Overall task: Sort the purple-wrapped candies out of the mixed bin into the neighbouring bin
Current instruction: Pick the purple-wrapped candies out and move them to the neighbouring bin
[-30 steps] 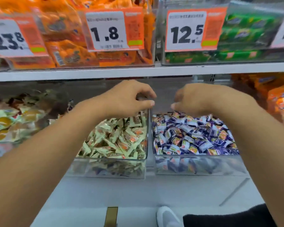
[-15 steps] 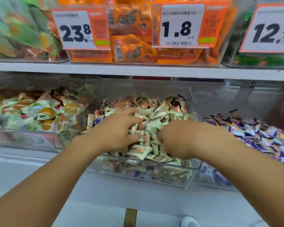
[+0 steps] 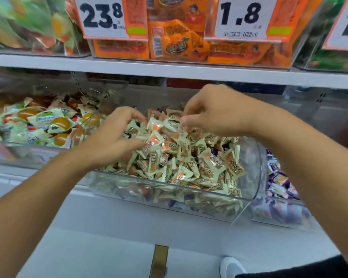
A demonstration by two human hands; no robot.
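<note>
The mixed bin (image 3: pixel 256 163) is a clear plastic tub in the middle, heaped with cream-and-orange wrapped candies (image 3: pixel 181 157). A purple wrapper (image 3: pixel 215 152) peeks out near its right side. The neighbouring bin (image 3: pixel 279 214) on the right holds purple-wrapped candies (image 3: pixel 277 177), mostly cut off behind my right forearm. My left hand (image 3: pixel 113 137) rests in the left part of the heap, fingers spread and bent over the candies. My right hand (image 3: pixel 209 113) hovers over the back of the heap with fingertips pointing down at the wrappers; blur hides whether it pinches one.
A third clear bin (image 3: pixel 38 149) on the left holds green-and-orange candies. The shelf (image 3: pixel 169 71) above carries orange snack packs and price cards 23.8 (image 3: pixel 102 16) and 1.8 (image 3: pixel 241 14). A white shoe (image 3: pixel 229 267) shows on the floor below.
The view has swung left and closer, centring the mixed bin. My right hand has lifted from the front of the heap to its back; my left hand stays dug in on the left.
</note>
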